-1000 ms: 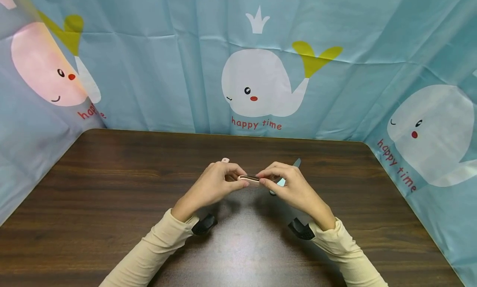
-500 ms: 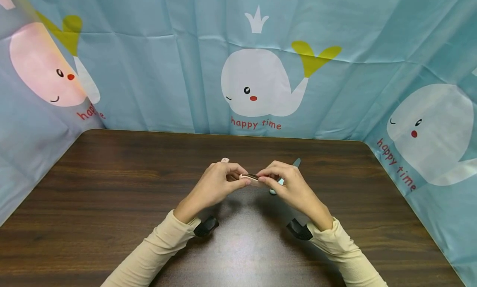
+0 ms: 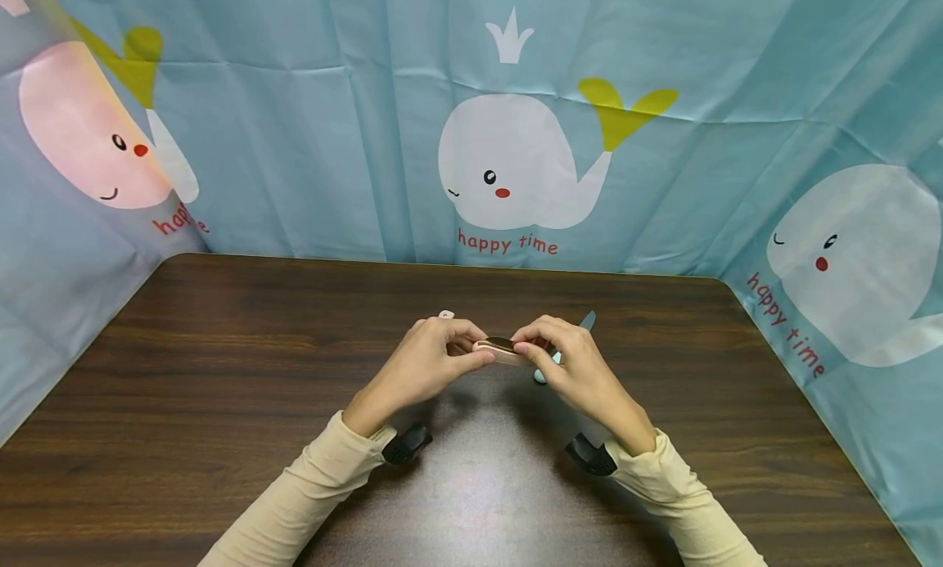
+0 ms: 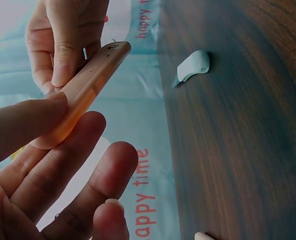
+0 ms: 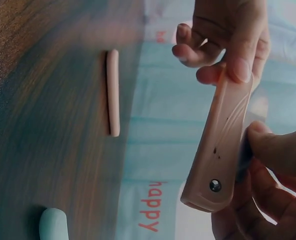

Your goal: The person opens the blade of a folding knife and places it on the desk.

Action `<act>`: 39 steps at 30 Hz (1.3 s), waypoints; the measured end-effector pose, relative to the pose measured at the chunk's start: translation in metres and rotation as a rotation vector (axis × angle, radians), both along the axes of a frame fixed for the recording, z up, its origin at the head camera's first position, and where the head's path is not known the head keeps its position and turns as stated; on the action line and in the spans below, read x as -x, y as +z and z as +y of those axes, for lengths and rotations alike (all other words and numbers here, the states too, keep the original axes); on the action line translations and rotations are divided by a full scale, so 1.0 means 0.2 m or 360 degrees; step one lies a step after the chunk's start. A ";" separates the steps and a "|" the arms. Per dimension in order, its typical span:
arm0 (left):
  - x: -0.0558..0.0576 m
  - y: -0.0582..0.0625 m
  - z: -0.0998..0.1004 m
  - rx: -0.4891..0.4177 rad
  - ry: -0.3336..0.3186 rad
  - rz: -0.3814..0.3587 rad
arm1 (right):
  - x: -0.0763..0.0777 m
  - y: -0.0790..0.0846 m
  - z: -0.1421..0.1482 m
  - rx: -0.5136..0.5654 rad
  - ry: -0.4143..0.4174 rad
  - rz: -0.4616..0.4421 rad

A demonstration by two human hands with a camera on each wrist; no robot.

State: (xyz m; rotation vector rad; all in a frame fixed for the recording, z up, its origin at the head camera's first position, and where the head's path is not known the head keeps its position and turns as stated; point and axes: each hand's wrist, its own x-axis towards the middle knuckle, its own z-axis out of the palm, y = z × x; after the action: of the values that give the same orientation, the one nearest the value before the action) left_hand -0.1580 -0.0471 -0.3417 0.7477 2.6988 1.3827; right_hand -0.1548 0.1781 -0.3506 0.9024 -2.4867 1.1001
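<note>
A pink folding knife with a metal rivet near one end is held up over the table between both hands. My left hand pinches one end of its handle between thumb and fingers; the other fingers are spread below. My right hand pinches the dark blade near the rivet end, with the thumb on its face. From the head view, the blade shows as a dark strip along the handle's top edge, partly hidden by fingers.
Behind the right hand lies a light blue-green knife, its dark blade showing. Beyond the left hand is a slim pink piece, mostly hidden in the head view. A whale-print curtain stands around the brown table.
More of the dark blade shows above the handle than before, as it swings up out of it. The right-hand fingers have shifted slightly upward; the left hand stays nearly still.
</note>
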 end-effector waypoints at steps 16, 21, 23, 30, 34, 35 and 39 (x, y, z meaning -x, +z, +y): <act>-0.01 0.01 0.00 0.0066 0.0011 0.0009 | 0.00 -0.02 -0.01 0.0085 0.0049 0.0053; -0.01 0.01 0.00 0.0027 -0.0030 0.0005 | 0.01 -0.02 -0.01 0.0117 0.0036 0.0154; 0.00 0.01 -0.01 0.0016 -0.0039 0.0000 | 0.01 -0.02 -0.01 0.0128 0.0016 0.0161; 0.01 0.01 -0.01 0.0014 -0.0041 -0.0012 | 0.00 -0.02 -0.02 0.0136 -0.0041 0.0132; 0.01 0.00 -0.02 0.0029 -0.0027 0.0020 | 0.00 -0.01 -0.02 0.0159 -0.0098 0.0119; 0.01 0.00 -0.02 0.0029 -0.0023 0.0028 | 0.00 -0.01 -0.01 0.0168 -0.0118 0.0114; 0.01 0.01 -0.03 0.0020 -0.0003 0.0037 | 0.00 -0.01 -0.01 0.0205 -0.0201 0.0084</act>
State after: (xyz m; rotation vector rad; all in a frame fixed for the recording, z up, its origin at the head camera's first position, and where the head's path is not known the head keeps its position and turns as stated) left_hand -0.1609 -0.0528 -0.3404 0.7700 2.7206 1.3638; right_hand -0.1555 0.1761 -0.3534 0.7184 -2.3640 1.1629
